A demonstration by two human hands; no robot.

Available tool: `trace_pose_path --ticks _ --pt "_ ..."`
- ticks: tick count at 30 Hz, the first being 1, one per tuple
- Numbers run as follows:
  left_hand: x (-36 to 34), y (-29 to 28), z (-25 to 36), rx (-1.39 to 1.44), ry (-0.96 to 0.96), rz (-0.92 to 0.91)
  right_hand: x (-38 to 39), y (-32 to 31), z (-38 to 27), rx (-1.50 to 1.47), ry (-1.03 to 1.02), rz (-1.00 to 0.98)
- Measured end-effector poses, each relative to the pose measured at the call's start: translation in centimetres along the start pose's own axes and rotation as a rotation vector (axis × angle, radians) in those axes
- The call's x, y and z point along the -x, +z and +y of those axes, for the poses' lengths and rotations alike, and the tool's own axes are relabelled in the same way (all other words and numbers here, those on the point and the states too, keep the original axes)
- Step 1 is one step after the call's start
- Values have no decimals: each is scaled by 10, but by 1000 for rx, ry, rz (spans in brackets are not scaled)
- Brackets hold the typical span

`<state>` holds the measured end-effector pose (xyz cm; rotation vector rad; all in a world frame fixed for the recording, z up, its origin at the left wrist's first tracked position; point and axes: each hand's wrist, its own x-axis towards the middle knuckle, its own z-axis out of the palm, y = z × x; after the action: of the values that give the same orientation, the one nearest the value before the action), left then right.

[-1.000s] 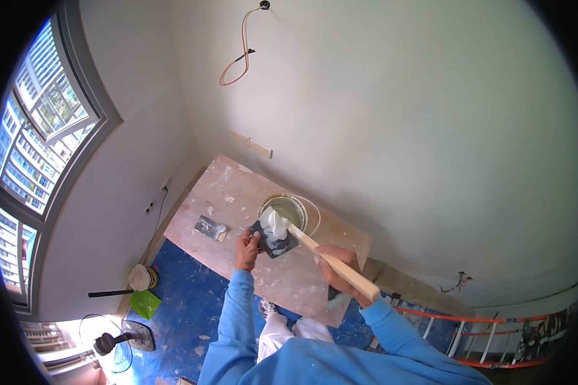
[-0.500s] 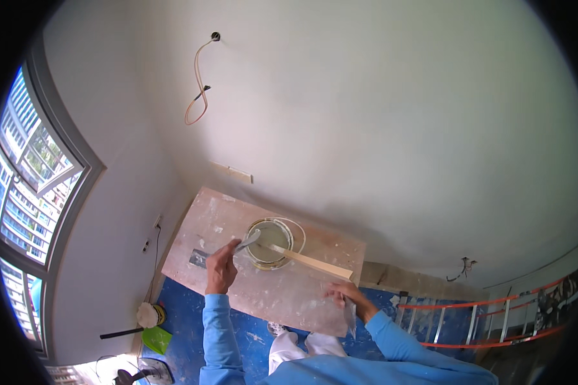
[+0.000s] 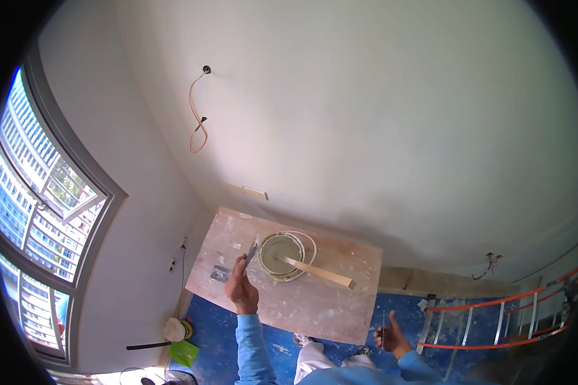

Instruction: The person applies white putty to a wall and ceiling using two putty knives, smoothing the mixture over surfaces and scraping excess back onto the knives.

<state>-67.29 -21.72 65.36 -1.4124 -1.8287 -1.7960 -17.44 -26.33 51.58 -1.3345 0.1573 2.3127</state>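
1. Here, seen from above, a person in blue sleeves stands at a paint-spattered wooden board (image 3: 315, 301) that serves as a work table in a bare white room.
2. The left hand (image 3: 241, 289) is over the left part of the board, fingers closed around the handle of a putty knife (image 3: 250, 251), whose dark blade points up and away towards the far wall.
3. The blade tip is just beside the left rim of a round paint bucket (image 3: 280, 255), which stands on the far middle of the board.
4. A pale wooden stick (image 3: 318, 273) rests in the bucket and leans out over its right rim, its free end lying on the board.
5. The right hand (image 3: 392, 337) is well apart from the bucket, off the near right edge of the board, thumb raised; it seems to pinch a thin, dark rod-like item, too small to identify.
6. A small grey flat object (image 3: 220, 274) lies on the board, left of the left hand.
7. Blue sheeting (image 3: 212, 321) covers the floor. A window (image 3: 38, 218) fills the left wall, an orange cable (image 3: 198, 122) dangles from the wall above, and an orange ladder (image 3: 494, 321) lies at the right.
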Motion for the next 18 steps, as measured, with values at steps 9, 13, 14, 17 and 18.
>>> trace_pose_path --ticks 9,13,14,17,18 --pt "-3 32 166 829 -322 212 77 -6 -48 -448 -307 -536" --pt "38 76 252 1049 -627 11 125 -27 -104 -405 -401 -495" --pt "50 97 281 1052 -742 -58 152 -22 -121 -326 -497 -454" --pt "100 152 343 1512 -1163 -486 181 -55 -177 -162 -675 -666" --pt "126 170 337 1932 -1278 -753 177 -78 -196 -85 -737 -701"
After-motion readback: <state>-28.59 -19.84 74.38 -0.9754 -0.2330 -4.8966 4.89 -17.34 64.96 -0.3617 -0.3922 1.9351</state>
